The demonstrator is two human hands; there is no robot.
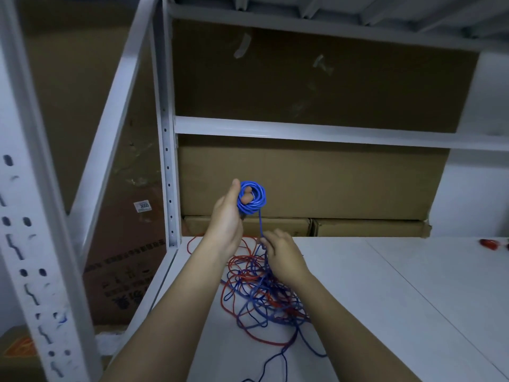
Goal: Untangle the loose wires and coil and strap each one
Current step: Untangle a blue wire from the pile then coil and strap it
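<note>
Left hand (227,219) grips blue coil (252,198), raised. Right hand (281,256) just below pinches its blue wire (260,224) above red-blue tangle (264,296) on shelf (385,299).

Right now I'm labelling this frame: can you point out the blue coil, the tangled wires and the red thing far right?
blue coil (254,201): head view, right side of loops.
tangled wires (264,304): head view, middle of pile.
red thing (489,243): head view, its middle.

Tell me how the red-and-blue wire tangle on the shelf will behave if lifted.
Probably floppy: the tangle lies in loose, sagging loops. Likely to come up as one clump, since red and blue strands cross. It looks light for its size; the wires are thin.
</note>
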